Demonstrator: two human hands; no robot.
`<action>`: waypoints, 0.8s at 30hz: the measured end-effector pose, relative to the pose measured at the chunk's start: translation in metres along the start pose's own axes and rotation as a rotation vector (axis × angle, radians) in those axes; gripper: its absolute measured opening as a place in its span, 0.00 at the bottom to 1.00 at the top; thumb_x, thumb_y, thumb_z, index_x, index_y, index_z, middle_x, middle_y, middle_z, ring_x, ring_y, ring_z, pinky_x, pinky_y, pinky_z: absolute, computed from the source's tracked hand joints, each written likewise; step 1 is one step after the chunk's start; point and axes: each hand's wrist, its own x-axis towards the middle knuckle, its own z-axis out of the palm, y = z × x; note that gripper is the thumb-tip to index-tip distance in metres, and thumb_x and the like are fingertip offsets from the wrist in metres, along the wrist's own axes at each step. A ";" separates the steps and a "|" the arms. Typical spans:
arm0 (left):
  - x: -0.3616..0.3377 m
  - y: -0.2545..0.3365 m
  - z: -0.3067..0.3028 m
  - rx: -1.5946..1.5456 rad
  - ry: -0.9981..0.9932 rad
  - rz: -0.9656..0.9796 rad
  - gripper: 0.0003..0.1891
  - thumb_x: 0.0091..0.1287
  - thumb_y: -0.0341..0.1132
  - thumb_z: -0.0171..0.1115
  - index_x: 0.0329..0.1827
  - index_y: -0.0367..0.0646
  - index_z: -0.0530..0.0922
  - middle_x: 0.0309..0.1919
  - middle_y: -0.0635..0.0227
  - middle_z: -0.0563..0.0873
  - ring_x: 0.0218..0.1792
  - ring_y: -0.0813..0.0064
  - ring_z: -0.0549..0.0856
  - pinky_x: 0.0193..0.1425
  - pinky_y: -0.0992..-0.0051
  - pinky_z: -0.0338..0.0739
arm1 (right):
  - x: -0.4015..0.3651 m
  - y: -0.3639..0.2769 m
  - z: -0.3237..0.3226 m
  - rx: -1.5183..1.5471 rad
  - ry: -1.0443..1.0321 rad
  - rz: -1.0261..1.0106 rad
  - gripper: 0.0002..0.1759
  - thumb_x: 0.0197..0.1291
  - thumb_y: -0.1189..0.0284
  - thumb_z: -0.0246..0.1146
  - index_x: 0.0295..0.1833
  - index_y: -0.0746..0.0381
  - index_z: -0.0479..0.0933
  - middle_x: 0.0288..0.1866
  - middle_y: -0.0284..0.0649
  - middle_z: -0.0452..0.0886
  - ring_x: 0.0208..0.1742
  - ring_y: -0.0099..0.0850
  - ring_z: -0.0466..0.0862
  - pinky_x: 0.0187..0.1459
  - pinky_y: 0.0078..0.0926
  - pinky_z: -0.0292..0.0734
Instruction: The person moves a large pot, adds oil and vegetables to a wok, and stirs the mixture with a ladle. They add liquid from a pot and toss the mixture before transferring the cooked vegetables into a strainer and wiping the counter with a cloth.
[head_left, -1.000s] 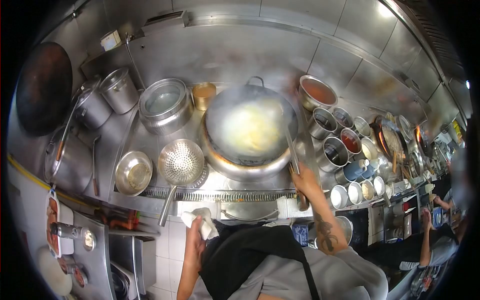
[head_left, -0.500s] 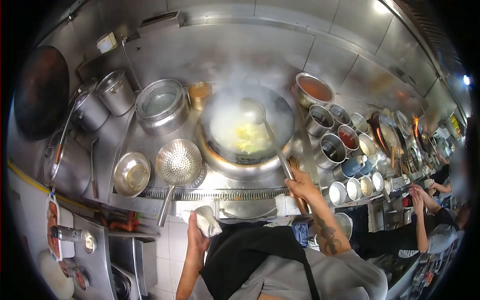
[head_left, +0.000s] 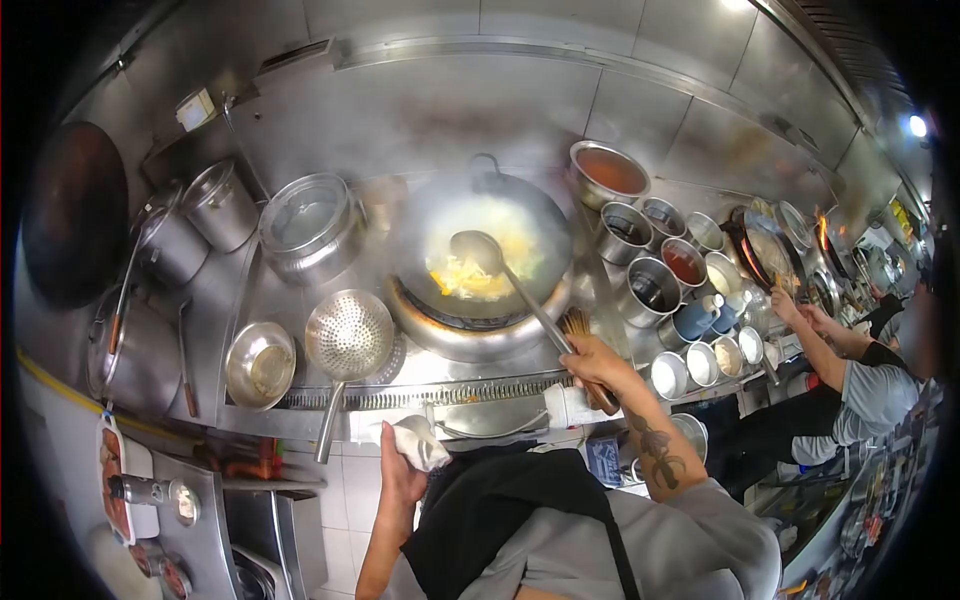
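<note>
My right hand is closed around the handle of a long metal ladle. The ladle's bowl is down in the steaming wok, over yellowish, pale green food that looks chopped; steam blurs its kind. Held in my left hand, in front of my apron and away from the wok, is a folded white cloth. A bamboo brush lies beside the ladle handle, partly behind my right hand.
Left of the wok are a perforated strainer, a metal bowl and a lidded pot. To the right stand an orange-red sauce bowl and several seasoning containers. A co-worker works at the far right.
The ladle bowl has moved down and left onto the food, which is spread differently. Steam has thinned over the wok. The co-worker's hands have moved toward the pans. My view has shifted slightly.
</note>
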 end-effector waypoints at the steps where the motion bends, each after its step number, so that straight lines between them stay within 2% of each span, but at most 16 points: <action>1: 0.003 -0.002 -0.001 0.014 -0.006 -0.022 0.37 0.68 0.69 0.36 0.55 0.41 0.71 0.43 0.58 0.80 0.38 0.56 0.83 0.38 0.52 0.79 | 0.007 0.006 -0.003 -0.121 0.020 0.016 0.16 0.57 0.73 0.59 0.51 0.68 0.75 0.24 0.41 0.77 0.22 0.31 0.80 0.25 0.30 0.75; 4: 0.007 0.000 0.018 0.090 -0.017 -0.075 0.39 0.66 0.72 0.36 0.56 0.43 0.71 0.45 0.60 0.80 0.41 0.58 0.82 0.39 0.52 0.78 | 0.047 0.041 0.022 -0.534 0.259 -0.220 0.19 0.56 0.73 0.59 0.52 0.69 0.73 0.32 0.53 0.81 0.33 0.46 0.84 0.38 0.39 0.78; 5: 0.012 -0.002 0.024 0.105 -0.018 -0.090 0.39 0.66 0.72 0.36 0.56 0.43 0.71 0.45 0.60 0.80 0.41 0.58 0.82 0.40 0.52 0.78 | 0.044 0.020 0.039 -0.619 0.275 -0.016 0.20 0.56 0.74 0.57 0.55 0.69 0.71 0.39 0.61 0.81 0.44 0.55 0.82 0.49 0.43 0.76; 8: 0.031 -0.006 0.043 0.143 -0.022 -0.108 0.39 0.66 0.73 0.35 0.57 0.45 0.71 0.45 0.62 0.80 0.42 0.59 0.82 0.42 0.51 0.78 | 0.046 0.024 0.048 -0.498 0.206 -0.134 0.15 0.55 0.73 0.57 0.48 0.69 0.73 0.35 0.60 0.81 0.42 0.54 0.83 0.45 0.48 0.76; 9: 0.039 -0.006 0.048 0.148 -0.022 -0.120 0.39 0.66 0.73 0.35 0.57 0.45 0.71 0.46 0.62 0.80 0.42 0.59 0.82 0.41 0.51 0.78 | 0.034 0.006 0.037 -0.257 0.047 0.015 0.14 0.55 0.73 0.58 0.46 0.69 0.72 0.34 0.58 0.80 0.40 0.51 0.83 0.42 0.44 0.77; 10: 0.047 -0.009 0.050 0.152 -0.022 -0.134 0.39 0.66 0.72 0.35 0.57 0.46 0.71 0.46 0.62 0.80 0.41 0.59 0.82 0.41 0.52 0.78 | 0.024 0.006 0.032 -0.269 0.064 -0.028 0.14 0.56 0.73 0.58 0.46 0.70 0.72 0.34 0.58 0.80 0.39 0.49 0.83 0.41 0.43 0.77; 11: 0.062 -0.010 0.043 0.160 -0.148 -0.149 0.36 0.67 0.72 0.34 0.56 0.49 0.72 0.45 0.64 0.80 0.43 0.60 0.81 0.42 0.50 0.77 | 0.017 0.008 0.025 -0.284 0.080 -0.070 0.15 0.56 0.73 0.58 0.47 0.70 0.73 0.34 0.57 0.80 0.39 0.48 0.84 0.40 0.41 0.77; 12: 0.069 -0.011 0.049 0.166 -0.108 -0.169 0.37 0.67 0.72 0.33 0.56 0.50 0.72 0.46 0.64 0.80 0.45 0.60 0.81 0.43 0.49 0.76 | 0.011 0.012 0.020 -0.299 0.092 -0.113 0.15 0.56 0.73 0.58 0.48 0.71 0.73 0.34 0.57 0.79 0.38 0.47 0.84 0.39 0.40 0.77; 13: 0.078 -0.011 0.059 0.171 -0.066 -0.188 0.37 0.66 0.72 0.32 0.57 0.50 0.71 0.46 0.64 0.80 0.46 0.60 0.80 0.45 0.48 0.75 | 0.004 0.025 0.020 -0.375 0.242 -0.337 0.20 0.57 0.75 0.58 0.55 0.71 0.70 0.34 0.57 0.79 0.37 0.48 0.83 0.38 0.39 0.76; 16: 0.107 -0.011 0.090 0.132 -0.009 -0.230 0.33 0.68 0.71 0.33 0.53 0.54 0.73 0.43 0.68 0.80 0.46 0.62 0.79 0.44 0.47 0.73 | -0.019 0.045 0.010 -0.316 0.332 -0.334 0.26 0.57 0.75 0.59 0.62 0.70 0.65 0.36 0.59 0.78 0.39 0.53 0.82 0.41 0.42 0.76; 17: 0.124 -0.013 0.090 0.136 -0.040 -0.248 0.33 0.68 0.71 0.32 0.53 0.55 0.72 0.44 0.67 0.80 0.46 0.61 0.79 0.44 0.48 0.73 | -0.007 0.084 0.008 -0.342 0.406 -0.440 0.28 0.58 0.75 0.60 0.64 0.70 0.62 0.37 0.60 0.78 0.40 0.56 0.81 0.42 0.44 0.75; 18: 0.141 -0.017 0.091 0.120 -0.106 -0.231 0.34 0.67 0.71 0.31 0.52 0.54 0.72 0.44 0.65 0.80 0.46 0.60 0.79 0.45 0.49 0.74 | -0.005 0.105 0.009 -0.367 0.436 -0.427 0.28 0.58 0.75 0.60 0.63 0.70 0.63 0.37 0.61 0.78 0.40 0.57 0.81 0.42 0.44 0.75; 22: 0.194 -0.024 0.126 0.104 -0.012 -0.271 0.37 0.66 0.72 0.31 0.57 0.52 0.72 0.50 0.60 0.78 0.51 0.54 0.77 0.48 0.49 0.74 | -0.001 0.151 0.016 -0.410 0.515 -0.357 0.24 0.58 0.75 0.62 0.59 0.71 0.67 0.37 0.61 0.79 0.40 0.58 0.81 0.41 0.44 0.76; 23: 0.204 -0.026 0.134 0.128 0.049 -0.294 0.35 0.67 0.70 0.34 0.59 0.52 0.71 0.53 0.60 0.76 0.53 0.52 0.76 0.51 0.49 0.73 | -0.004 0.154 0.019 -0.407 0.523 -0.334 0.23 0.58 0.75 0.62 0.58 0.71 0.68 0.37 0.61 0.79 0.40 0.59 0.81 0.40 0.45 0.76; 24: 0.209 -0.029 0.134 0.125 0.065 -0.292 0.34 0.68 0.68 0.36 0.61 0.51 0.70 0.55 0.60 0.75 0.54 0.52 0.75 0.51 0.48 0.73 | -0.009 0.157 0.023 -0.367 0.562 -0.342 0.22 0.58 0.76 0.62 0.58 0.70 0.69 0.36 0.58 0.79 0.38 0.54 0.81 0.40 0.42 0.76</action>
